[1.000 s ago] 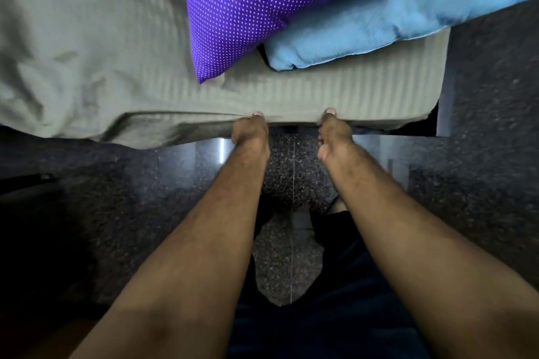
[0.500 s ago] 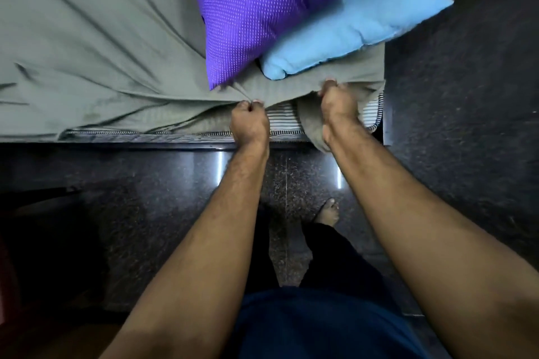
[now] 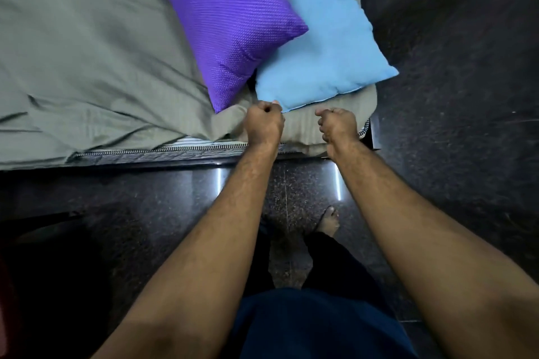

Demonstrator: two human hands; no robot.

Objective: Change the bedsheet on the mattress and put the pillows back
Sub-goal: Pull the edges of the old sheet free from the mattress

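Observation:
A grey-green bedsheet (image 3: 87, 52) covers the mattress (image 3: 163, 151), whose striped edge shows along the near side where the sheet is pulled up. A purple pillow (image 3: 227, 23) lies partly over a light blue pillow (image 3: 326, 44) at the right end of the bed. My left hand (image 3: 264, 124) grips a bunched fold of the sheet just below the purple pillow's corner. My right hand (image 3: 338, 125) is fisted on the sheet's edge near the mattress's right corner, below the blue pillow.
Dark polished granite floor (image 3: 452, 96) runs along the near side and right of the bed. My bare foot (image 3: 328, 220) stands close to the bed frame (image 3: 145, 163). A dark object (image 3: 43, 230) sits low at the left.
The sheet's hanging edge has been lifted from below the mattress side up onto its top, baring the striped mattress edge. Both hands rose with it, and the view tilted up.

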